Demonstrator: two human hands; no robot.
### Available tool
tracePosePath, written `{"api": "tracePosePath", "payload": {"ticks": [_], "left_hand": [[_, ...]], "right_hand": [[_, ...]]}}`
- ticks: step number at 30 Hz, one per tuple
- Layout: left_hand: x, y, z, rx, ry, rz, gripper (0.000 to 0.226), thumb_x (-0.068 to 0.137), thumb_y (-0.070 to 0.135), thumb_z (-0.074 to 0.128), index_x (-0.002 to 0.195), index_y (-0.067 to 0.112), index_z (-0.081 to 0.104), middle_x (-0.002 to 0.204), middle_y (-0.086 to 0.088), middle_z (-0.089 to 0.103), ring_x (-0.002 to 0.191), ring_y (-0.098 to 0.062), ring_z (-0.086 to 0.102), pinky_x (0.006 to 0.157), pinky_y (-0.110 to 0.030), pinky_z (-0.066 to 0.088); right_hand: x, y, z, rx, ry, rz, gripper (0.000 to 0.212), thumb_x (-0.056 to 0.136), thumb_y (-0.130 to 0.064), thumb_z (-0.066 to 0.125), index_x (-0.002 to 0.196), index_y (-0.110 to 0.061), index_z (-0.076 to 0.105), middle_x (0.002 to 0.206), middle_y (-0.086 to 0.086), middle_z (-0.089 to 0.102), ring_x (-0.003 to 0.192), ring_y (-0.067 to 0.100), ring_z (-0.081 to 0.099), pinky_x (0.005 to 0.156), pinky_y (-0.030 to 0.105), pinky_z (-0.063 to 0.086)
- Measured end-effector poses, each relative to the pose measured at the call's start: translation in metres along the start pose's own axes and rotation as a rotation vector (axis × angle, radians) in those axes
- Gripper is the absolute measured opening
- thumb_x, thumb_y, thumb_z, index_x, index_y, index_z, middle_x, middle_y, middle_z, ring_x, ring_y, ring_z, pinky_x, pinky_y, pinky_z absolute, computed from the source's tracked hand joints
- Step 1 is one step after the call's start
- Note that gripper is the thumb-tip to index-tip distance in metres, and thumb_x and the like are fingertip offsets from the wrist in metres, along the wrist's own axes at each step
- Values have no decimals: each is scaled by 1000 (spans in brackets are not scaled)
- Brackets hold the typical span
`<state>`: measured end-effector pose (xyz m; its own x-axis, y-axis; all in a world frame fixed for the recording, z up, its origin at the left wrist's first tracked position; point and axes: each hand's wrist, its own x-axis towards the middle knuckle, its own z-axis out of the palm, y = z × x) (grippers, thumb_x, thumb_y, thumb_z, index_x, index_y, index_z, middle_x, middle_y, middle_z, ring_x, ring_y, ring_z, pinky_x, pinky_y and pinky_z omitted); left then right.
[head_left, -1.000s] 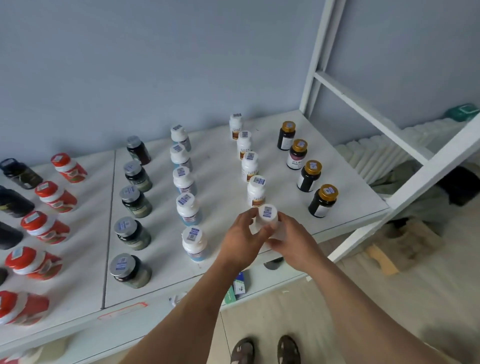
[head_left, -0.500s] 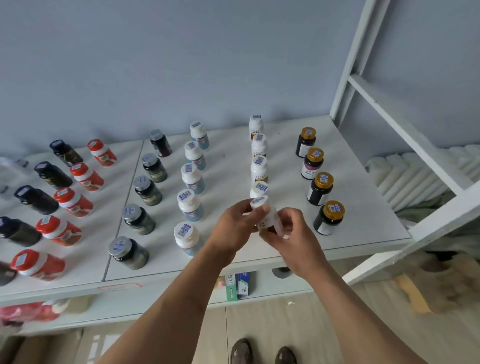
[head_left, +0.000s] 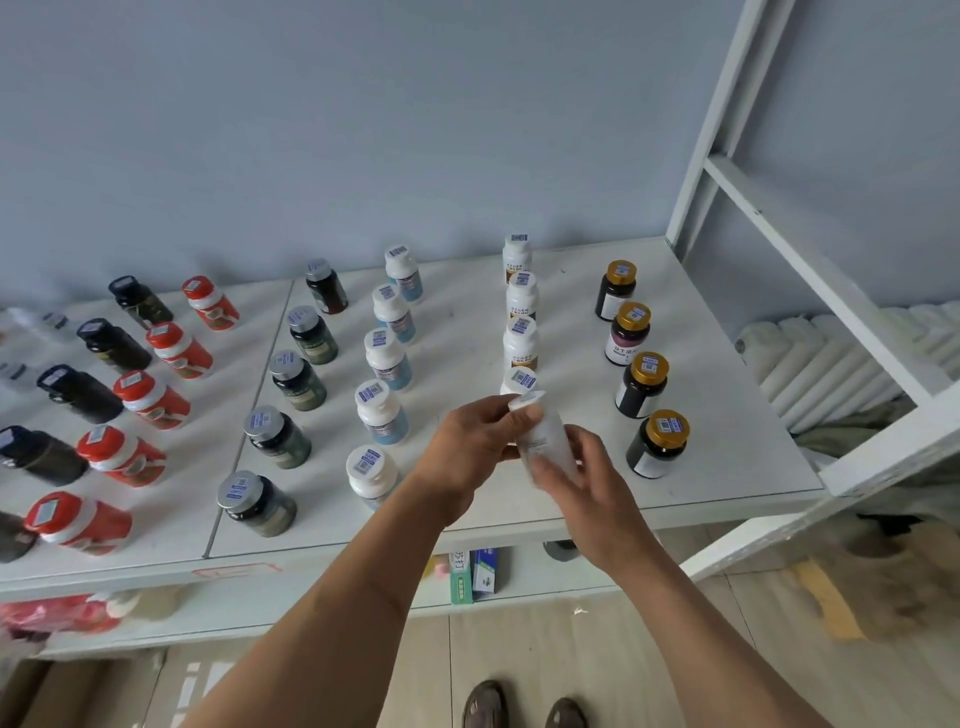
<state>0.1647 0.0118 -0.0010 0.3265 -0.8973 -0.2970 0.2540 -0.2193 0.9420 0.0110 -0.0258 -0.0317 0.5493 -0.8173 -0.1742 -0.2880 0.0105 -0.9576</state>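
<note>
A small white bottle (head_left: 543, 434) is held tilted above the front of the white shelf (head_left: 737, 447), its cap pointing up and left. My left hand (head_left: 467, 447) pinches the cap end with thumb and fingers. My right hand (head_left: 587, 483) grips the lower body of the bottle from the right. Behind it stands a row of matching white bottles (head_left: 520, 343) with blue-printed stickers on their caps.
Rows of bottles stand on the shelf: gold-capped dark ones (head_left: 657, 441) at right, white-and-blue ones (head_left: 382, 410), grey-capped ones (head_left: 278, 436), red ones (head_left: 122, 452) and black ones (head_left: 78, 392) at left. A white frame post (head_left: 810, 260) rises at right. Boxes (head_left: 475, 571) sit on a lower shelf.
The white bottle has been lifted off the shelf front and tipped over to a slant between both hands. The camera view has shifted left and drawn back.
</note>
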Motion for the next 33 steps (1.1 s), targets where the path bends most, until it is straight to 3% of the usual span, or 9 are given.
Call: {"api": "tracePosePath", "payload": {"ticks": [3, 7, 12, 17, 23, 26, 28, 30, 33], "left_hand": [[1, -5, -3, -29, -7, -7, 30, 93, 17, 64, 117, 0, 67, 113, -19, 71, 98, -24, 69, 90, -32, 57], [3, -10, -5, -13, 0, -39, 34, 89, 22, 69, 117, 3, 67, 111, -14, 74, 105, -30, 69, 95, -38, 55], [3, -12, -15, -100, -96, -47, 39, 91, 19, 64, 124, -1, 63, 120, -17, 70, 113, -31, 65, 99, -35, 52], [3, -15, -19, -104, -130, -91, 50, 84, 26, 68, 125, -1, 62, 121, -15, 70, 116, -31, 64, 102, -37, 50], [5, -13, -28, -49, -208, -76, 39, 91, 22, 64, 125, 3, 63, 122, -13, 69, 118, -29, 63, 106, -38, 47], [4, -11, -27, 2, -158, -51, 38, 93, 30, 64, 122, 6, 66, 119, -10, 71, 114, -27, 65, 104, -39, 48], [4, -10, -25, 223, -16, 23, 43, 94, 44, 60, 122, 12, 68, 118, -2, 72, 107, -19, 67, 100, -36, 50], [4, -12, -23, 645, 169, 141, 40, 96, 46, 56, 121, 16, 69, 119, 1, 70, 103, -15, 65, 93, -33, 52], [4, -18, -23, 959, 321, 248, 36, 97, 41, 56, 122, 17, 67, 123, 0, 67, 105, -21, 65, 88, -34, 52]], "right_hand": [[0, 2, 1, -2, -33, 10, 48, 89, -51, 61, 129, -33, 44, 123, -6, 61, 102, 9, 63, 81, 21, 55], [0, 10, 11, -234, 178, -81, 61, 79, -41, 80, 121, -34, 36, 117, -9, 51, 100, 11, 58, 76, 15, 51], [1, 3, 6, -30, 20, 19, 47, 93, -49, 57, 133, -28, 47, 118, -10, 62, 105, 8, 62, 75, 15, 49], [3, 6, 15, -170, 76, -18, 58, 85, -44, 73, 133, -28, 44, 117, -10, 58, 100, 5, 61, 72, 14, 49], [12, 4, 6, -104, -83, 31, 49, 89, -44, 69, 133, -36, 50, 117, -15, 66, 107, 3, 64, 92, 24, 53], [16, 5, 9, -123, -67, 46, 50, 84, -35, 77, 126, -39, 50, 117, -16, 64, 101, -1, 62, 82, 15, 49], [20, 13, 12, -150, -20, 58, 57, 81, -33, 81, 128, -35, 49, 122, -12, 61, 107, 6, 60, 86, 21, 47], [23, 20, 15, -162, 11, 66, 60, 79, -31, 83, 127, -33, 47, 124, -10, 60, 110, 12, 59, 90, 26, 47], [26, 28, 21, -210, 24, 65, 60, 78, -31, 84, 121, -34, 43, 122, -8, 58, 106, 13, 58, 82, 20, 44]]}}
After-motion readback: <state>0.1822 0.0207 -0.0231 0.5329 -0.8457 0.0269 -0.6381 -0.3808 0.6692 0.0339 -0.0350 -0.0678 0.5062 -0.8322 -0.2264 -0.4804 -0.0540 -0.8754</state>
